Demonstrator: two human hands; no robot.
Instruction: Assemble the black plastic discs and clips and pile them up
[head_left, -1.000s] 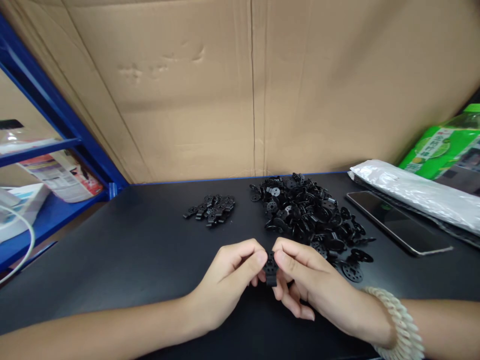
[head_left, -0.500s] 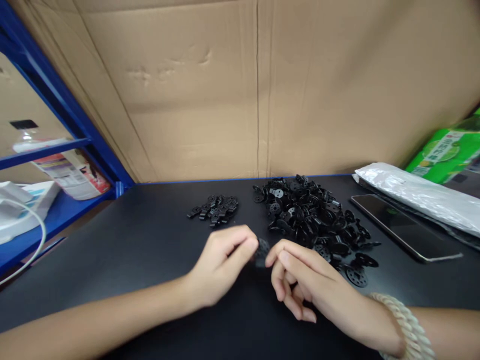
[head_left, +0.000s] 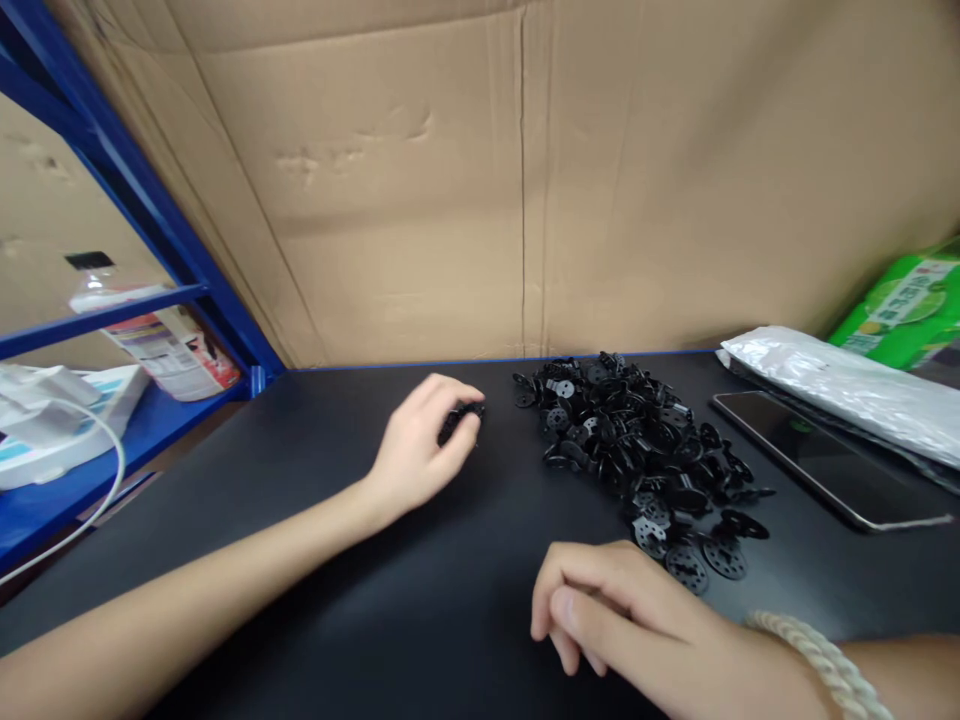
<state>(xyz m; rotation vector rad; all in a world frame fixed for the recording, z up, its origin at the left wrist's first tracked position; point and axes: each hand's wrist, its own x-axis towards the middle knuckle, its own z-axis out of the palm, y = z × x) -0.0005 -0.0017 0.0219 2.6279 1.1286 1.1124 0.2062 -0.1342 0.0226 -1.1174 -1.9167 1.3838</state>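
Observation:
My left hand (head_left: 425,440) reaches over the small cluster of black perforated plastic parts (head_left: 461,412). Its thumb and forefinger are apart, on either side of the parts, and the hand covers most of the cluster. Nearer to me, my right hand (head_left: 637,620) hovers low over the black table or rests on it; which one I cannot tell. Its fingers are curled inward, with the thumb close to the forefinger and nothing visible between them. Just beyond it lies a large heap of black round discs with holes and clips (head_left: 622,430), a few of them spilling toward my right wrist.
A dark-screened phone (head_left: 825,455) lies right of the heap, beside a silvery plastic package (head_left: 847,385) and a green pack (head_left: 900,310). Cardboard (head_left: 405,200) walls the back. On the left, a blue rack (head_left: 225,310) holds a bottle (head_left: 172,350) and white power strip (head_left: 75,420).
My left hand has moved away from the right hand, forward and left to the small cluster, and its fingers have parted. My right hand has drawn back toward me. The view has shifted slightly.

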